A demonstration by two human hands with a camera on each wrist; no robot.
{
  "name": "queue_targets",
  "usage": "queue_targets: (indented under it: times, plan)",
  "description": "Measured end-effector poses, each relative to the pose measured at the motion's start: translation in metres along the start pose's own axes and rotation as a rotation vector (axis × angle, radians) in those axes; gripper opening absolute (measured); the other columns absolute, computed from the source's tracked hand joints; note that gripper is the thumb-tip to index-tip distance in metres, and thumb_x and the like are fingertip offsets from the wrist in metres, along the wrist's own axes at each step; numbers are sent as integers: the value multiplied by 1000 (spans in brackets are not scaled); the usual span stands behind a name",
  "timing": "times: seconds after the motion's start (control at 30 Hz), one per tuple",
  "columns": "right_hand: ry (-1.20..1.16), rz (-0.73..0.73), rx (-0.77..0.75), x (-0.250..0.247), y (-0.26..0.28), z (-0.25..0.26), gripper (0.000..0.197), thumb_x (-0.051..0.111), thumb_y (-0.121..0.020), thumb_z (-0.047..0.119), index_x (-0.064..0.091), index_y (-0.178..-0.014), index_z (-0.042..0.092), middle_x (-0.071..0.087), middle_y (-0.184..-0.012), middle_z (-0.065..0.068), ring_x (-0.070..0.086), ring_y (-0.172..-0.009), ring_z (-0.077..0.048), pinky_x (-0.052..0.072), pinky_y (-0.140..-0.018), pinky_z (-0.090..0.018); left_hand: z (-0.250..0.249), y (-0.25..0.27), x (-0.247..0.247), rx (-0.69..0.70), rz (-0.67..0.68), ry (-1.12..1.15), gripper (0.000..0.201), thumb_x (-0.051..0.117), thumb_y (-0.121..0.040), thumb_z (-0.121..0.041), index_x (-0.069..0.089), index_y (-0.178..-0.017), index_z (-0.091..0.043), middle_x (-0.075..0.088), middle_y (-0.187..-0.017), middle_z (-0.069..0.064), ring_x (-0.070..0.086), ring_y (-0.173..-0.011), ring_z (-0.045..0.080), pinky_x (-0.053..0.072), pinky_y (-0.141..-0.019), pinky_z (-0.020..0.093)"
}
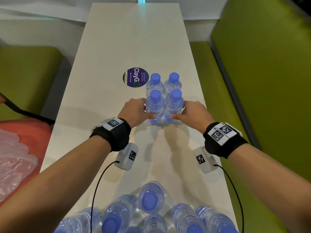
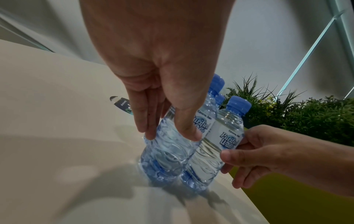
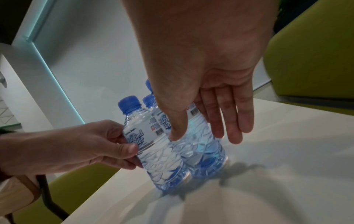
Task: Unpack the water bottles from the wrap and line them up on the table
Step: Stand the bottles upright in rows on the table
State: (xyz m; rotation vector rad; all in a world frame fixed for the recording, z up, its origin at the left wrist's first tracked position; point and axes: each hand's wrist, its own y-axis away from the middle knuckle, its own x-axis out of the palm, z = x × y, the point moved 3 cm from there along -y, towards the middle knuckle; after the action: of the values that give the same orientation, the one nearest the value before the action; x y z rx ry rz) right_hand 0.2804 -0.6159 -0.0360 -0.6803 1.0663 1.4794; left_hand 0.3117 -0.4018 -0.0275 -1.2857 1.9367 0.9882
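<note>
Now the left hand (image 1: 134,110) grips the near-left bottle (image 1: 154,106), thumb and fingers curled round it; the right hand (image 1: 193,113) grips the near-right bottle (image 1: 174,105) likewise. Both stand upright, touching, just this side of 2 more bottles (image 1: 164,83) beside the round sticker (image 1: 135,77). Rest of pack (image 1: 151,214) well nearer than sticker.

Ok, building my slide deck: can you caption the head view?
Left hand and right hand set two upright water bottles behind two others on the white table.
</note>
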Motion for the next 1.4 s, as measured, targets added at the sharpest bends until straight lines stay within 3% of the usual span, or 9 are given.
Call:
queue_targets:
  times: [0.3, 0.47, 0.6, 0.7, 0.83, 0.97, 1.07, 1.23, 1.4]
  plan:
    - [5, -5, 48, 4, 6, -2, 48, 65, -84, 55, 63, -114, 17, 71, -99, -7, 64, -94, -31, 49, -75, -34, -1, 3, 0, -10, 7, -29, 50, 75, -78, -46, 64, -114, -14, 68, -109, 5, 63, -96, 27, 44, -76, 31]
    - [112, 60, 60, -11, 29, 1, 55, 64, -87, 53, 61, -122, 10, 67, -113, -10, 62, -107, -30, 50, -86, -36, -7, 21, -10, -55, -1, -181, 61, 70, -82, -52, 62, -118, -3, 68, -111, 11, 62, -101, 31, 46, -84, 38]
    - [150, 82, -13, -35, 62, 19, 46, 64, -90, 47, 64, -119, 11, 69, -114, -7, 61, -108, -28, 49, -86, -34, -28, 49, -31, -20, 18, -252, 41, 67, -82, -49, 68, -108, -17, 70, -110, 3, 61, -95, 25, 42, -75, 29]
    - [169, 85, -108, -56, 93, 45, 41, 63, -91, 43, 65, -119, 14, 68, -115, -5, 61, -108, -26, 44, -82, -30, -57, 82, -43, 27, 96, -283, 30, 67, -84, -44, 70, -105, -23, 71, -99, 1, 66, -94, 24, 50, -83, 32]
    - [265, 226, -275, -64, 144, 83, 44, 62, -92, 44, 62, -124, 15, 66, -118, -3, 59, -108, -23, 42, -81, -28, -83, 133, -39, 97, 318, -314, 29, 67, -86, -44, 69, -107, -24, 70, -79, -5, 70, -83, 17, 49, -78, 28]
    - [452, 495, -354, -49, 205, 97, 48, 66, -84, 56, 65, -113, 17, 67, -97, 1, 61, -90, -20, 44, -71, -30, -85, 178, -23, 154, 468, -459, 45, 70, -76, -57, 66, -110, -27, 70, -97, -7, 66, -87, 15, 48, -77, 26]
    - [594, 648, -384, -30, 238, 85, 61, 69, -74, 66, 66, -105, 14, 70, -96, -6, 66, -89, -27, 49, -69, -34, -80, 203, -9, 208, 506, -585, 54, 74, -71, -60, 60, -112, -27, 55, -96, -10, 54, -88, 16, 42, -76, 28]
    - [632, 645, -394, -10, 253, 73, 45, 73, -79, 47, 60, -97, 7, 57, -81, -3, 48, -64, -20, 28, -48, -27, -70, 211, 6, 251, 453, -561, 34, 75, -75, -33, 60, -102, -18, 61, -99, 2, 58, -89, 22, 44, -68, 30]
    - [582, 633, -379, -9, 237, 74, 35, 69, -78, 34, 65, -96, 5, 68, -87, -12, 49, -61, -23, 32, -48, -26, -68, 201, 5, 243, 413, -463, 25, 74, -72, -23, 65, -95, -18, 57, -80, -5, 56, -75, 19, 39, -58, 25]
